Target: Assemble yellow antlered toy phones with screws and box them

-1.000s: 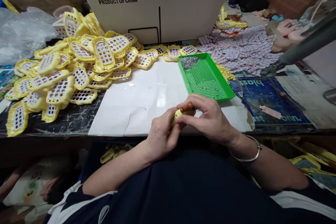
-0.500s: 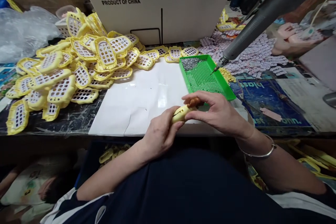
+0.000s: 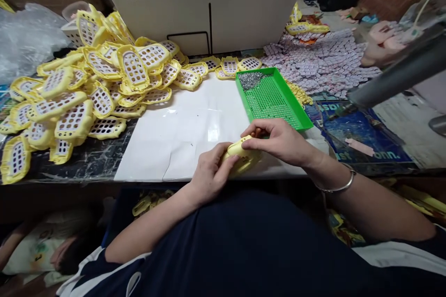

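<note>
Over the near edge of a white sheet [image 3: 181, 134], both my hands hold a yellow plastic part [image 3: 239, 153]. It is rounded, with small holes. My left hand [image 3: 210, 174] is closed around its left end, thumb across the near side. With its thumb and fingers, my right hand [image 3: 284, 141] grips the right end. A small brown piece [image 3: 258, 132] shows under the right fingers; how it joins the yellow part is hidden. Just beyond my right hand lies a green tray [image 3: 298, 109] with small metal screws [image 3: 251, 80] in its far left corner.
Yellow-rimmed perforated shells [image 3: 75, 118] are heaped at the left. A grey power screwdriver [image 3: 386, 72] hangs at the right, over a blue printed sheet [image 3: 362, 137]. Small white pieces [image 3: 313, 65] spread behind the tray. A white carton [image 3: 195, 9] stands at the back.
The yellow part has turned in my hands, showing a broader face. The screwdriver has swung right, away from above the tray. The view has shifted slightly.
</note>
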Demonstrator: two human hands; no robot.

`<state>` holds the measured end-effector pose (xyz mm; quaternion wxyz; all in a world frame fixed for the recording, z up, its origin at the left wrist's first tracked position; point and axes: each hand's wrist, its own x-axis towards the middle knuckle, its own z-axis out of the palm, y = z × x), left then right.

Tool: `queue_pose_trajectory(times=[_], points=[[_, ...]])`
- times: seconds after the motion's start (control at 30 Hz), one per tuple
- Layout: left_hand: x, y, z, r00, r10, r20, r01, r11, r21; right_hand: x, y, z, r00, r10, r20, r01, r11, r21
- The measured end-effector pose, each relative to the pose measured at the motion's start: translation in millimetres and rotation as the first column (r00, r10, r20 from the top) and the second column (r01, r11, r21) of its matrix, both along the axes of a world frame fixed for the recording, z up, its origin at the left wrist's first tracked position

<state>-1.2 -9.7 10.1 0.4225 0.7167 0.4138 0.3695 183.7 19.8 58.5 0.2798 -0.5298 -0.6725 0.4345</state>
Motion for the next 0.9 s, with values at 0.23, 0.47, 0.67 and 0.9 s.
queue_pose_trajectory(times=[0.23,0.47,0.67,0.9], points=[[-8.4,-10.0,5.7,0.984,-0.156,-0.08,0.137,0.969,-0.204,1.4,-14.2,-2.1,0.994,0.067,0.085,-0.065,0.998,-0.023],[-21.2,-21.1,9.1,0.919,-0.361,-0.158,0.309,0.91,-0.276,-0.1,-41.6,-4.0,0.806,0.414,0.423,-0.483,0.873,0.068],[-26.8,-23.5,10.6,0.901,-0.383,-0.202,0.317,0.902,-0.294,-1.5,-51.4,-18.8,0.861,0.358,0.362,-0.423,0.899,0.118],[-23.0,-26.3,9.6,0.851,-0.415,-0.321,0.375,0.909,-0.181,-10.1,-63.7,-26.6,0.87,0.287,0.402,-0.365,0.922,0.131]])
